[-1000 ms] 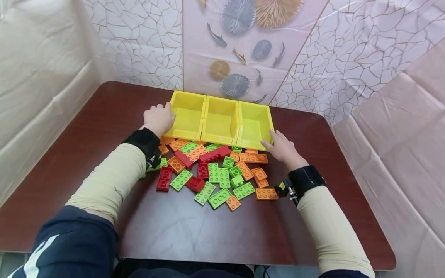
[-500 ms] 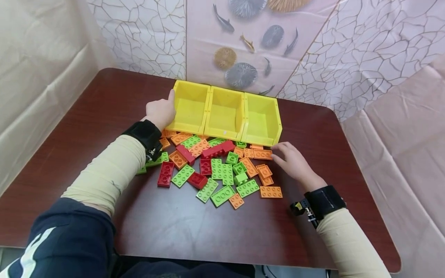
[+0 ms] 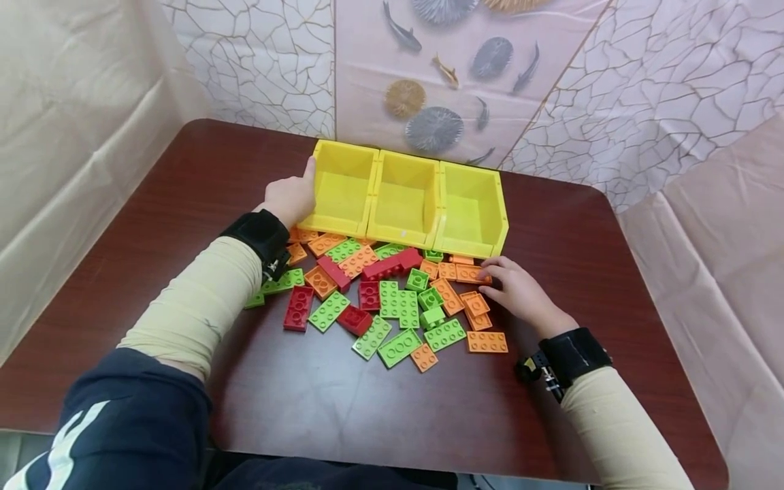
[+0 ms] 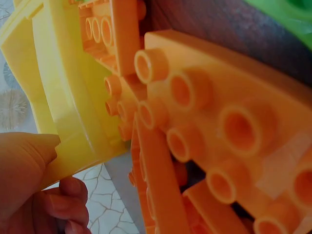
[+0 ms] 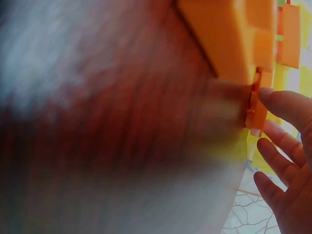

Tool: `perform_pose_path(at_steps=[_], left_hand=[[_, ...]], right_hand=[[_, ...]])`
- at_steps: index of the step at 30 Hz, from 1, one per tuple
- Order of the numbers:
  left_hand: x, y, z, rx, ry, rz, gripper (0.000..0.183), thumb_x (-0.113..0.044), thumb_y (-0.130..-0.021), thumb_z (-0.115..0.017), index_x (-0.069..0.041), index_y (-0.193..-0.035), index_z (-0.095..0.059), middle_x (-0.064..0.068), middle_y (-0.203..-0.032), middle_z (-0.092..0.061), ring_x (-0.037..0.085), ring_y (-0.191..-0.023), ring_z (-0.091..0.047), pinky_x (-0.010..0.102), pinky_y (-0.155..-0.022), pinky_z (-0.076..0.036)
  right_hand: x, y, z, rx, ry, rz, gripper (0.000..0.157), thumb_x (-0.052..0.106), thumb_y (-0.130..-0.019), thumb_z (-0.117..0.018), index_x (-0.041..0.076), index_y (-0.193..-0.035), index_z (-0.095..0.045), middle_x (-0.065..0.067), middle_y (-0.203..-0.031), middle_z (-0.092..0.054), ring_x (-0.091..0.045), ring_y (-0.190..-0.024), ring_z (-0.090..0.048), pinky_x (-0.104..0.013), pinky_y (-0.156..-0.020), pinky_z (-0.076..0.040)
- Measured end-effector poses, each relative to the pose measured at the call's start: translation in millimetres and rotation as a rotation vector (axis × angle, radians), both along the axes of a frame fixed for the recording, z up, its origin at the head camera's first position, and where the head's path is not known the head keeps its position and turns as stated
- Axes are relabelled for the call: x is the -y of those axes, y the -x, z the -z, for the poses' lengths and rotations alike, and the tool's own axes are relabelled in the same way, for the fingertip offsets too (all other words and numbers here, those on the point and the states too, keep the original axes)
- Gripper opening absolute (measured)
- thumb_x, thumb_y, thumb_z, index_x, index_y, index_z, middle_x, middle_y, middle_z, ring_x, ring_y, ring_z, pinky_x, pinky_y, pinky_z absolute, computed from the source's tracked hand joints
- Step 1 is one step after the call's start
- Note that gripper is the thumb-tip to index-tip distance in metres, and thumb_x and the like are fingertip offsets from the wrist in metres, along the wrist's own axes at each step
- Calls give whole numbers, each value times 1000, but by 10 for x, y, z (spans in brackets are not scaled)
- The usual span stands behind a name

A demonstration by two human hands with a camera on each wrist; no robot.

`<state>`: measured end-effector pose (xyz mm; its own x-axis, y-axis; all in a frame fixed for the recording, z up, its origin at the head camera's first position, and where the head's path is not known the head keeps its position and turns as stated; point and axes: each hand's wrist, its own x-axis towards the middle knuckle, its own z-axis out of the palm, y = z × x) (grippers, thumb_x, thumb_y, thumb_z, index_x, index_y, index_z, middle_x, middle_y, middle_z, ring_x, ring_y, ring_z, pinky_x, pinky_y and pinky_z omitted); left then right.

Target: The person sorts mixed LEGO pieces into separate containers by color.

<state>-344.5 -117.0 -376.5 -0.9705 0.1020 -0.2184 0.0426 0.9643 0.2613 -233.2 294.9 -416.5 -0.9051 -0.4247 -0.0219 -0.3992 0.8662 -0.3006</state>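
Brown table point(image 3: 361, 415): right hand point(image 3: 523, 294) touches orange studded brick point(image 3: 469, 273), pinch unclear
Left yellow bin point(image 3: 341, 192): steady your gripping left hand point(image 3: 290, 199)

Indoor draped booth, staged-looking; home or lab, can't tell from where I stand. 12 = dead ahead of the person: pink panel point(image 3: 367, 102), printed fish and discs. White crackle-print sheeting point(image 3: 257, 68) at 11, same again at 1 to 2. Creased plain cloth point(image 3: 86, 136) around 10, more at 3. Wood-look table point(image 3: 367, 415) fills the centre. Wrist camera point(image 3: 531, 369) strapped on at 4 says recording setup. Toy bricks point(image 3: 388, 299) and yellow bins point(image 3: 401, 235) mid-dial would suit a playroom too.
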Motion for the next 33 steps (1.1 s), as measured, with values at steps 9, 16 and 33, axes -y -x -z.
perform_pose_path(at_steps=[9, 16, 33], left_hand=[[6, 14, 21, 48, -78, -95, 63, -51, -97, -2, -11, -144, -13, 14, -86, -47, 30, -79, -50, 41, -81, -36], [-1, 7, 18, 66, -135, -169, 81, -60, -88, 10, -8, -135, -31, 13, -86, -49, 30, -80, -51, 40, -83, -36], [-29, -26, -11, 44, -133, -202, 86, -59, -89, 12, -3, -99, -53, 13, -80, -50, 29, -79, -51, 40, -83, -35]], right_hand=[[-25, -40, -30, -26, 18, -22, 4, 9, -86, -66, 7, -89, -66, -17, -116, -57, -35, -110, -48, -52, -95, -35], [12, -54, -197, -67, 77, 6, 6, 7, -84, -67, 6, -90, -65, -18, -116, -57, -35, -112, -46, -53, -95, -34], [299, 376, -413, -161, 54, 107, 11, 10, -87, -64, 1, -93, -63, -18, -116, -56, -36, -109, -45, -50, -92, -37]])
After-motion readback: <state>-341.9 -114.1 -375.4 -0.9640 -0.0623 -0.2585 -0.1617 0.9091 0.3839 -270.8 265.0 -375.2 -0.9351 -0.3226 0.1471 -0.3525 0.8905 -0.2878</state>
